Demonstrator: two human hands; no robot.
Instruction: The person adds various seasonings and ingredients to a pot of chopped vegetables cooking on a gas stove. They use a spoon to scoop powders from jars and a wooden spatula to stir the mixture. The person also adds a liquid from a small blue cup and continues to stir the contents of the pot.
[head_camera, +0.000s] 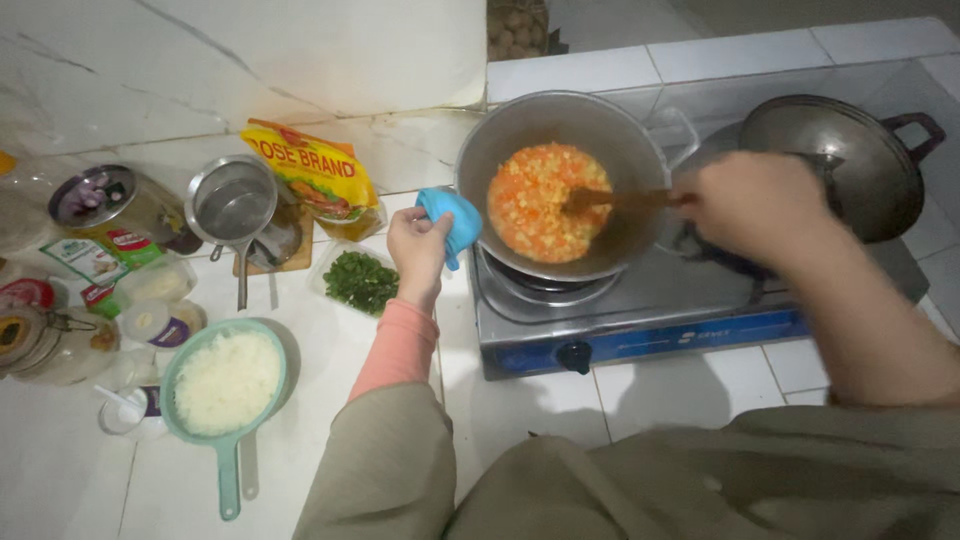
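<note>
A metal wok (520, 125) sits on the left burner of a two-burner gas stove (640, 320). Inside it lies an orange and yellow chopped mix (535, 205). My left hand (418, 250) grips the wok's left handle through a blue cloth (455, 222). My right hand (755, 205) holds a wooden spatula (615, 198) whose blade rests in the mix.
A dark lidded wok (840, 160) stands on the right burner. To the left on the white counter are a teal strainer of white rice (228, 385), a container of chopped greens (360, 280), a small metal pot (232, 205), a yellow packet (315, 175), jars and tins.
</note>
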